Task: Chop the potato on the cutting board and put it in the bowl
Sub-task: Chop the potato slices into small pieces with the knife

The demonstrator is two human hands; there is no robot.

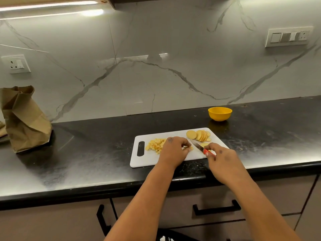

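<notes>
On the white cutting board [152,159], the left hand [173,150] pinches small potato pieces [188,148] with curled fingers. The right hand [224,159] grips a red-handled knife [202,148]. Potato slices [198,135] (still round) lean together near the yellow bowl [219,113]; diced potato [156,145] sits left.

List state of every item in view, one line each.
potato slices: fanned on cutting board, uncut
diced potato: piled on board
bowl: upright beyond the board
knife: held by right hand
left hand: pinches potato piece
paper bag: standing, crumpled
</notes>
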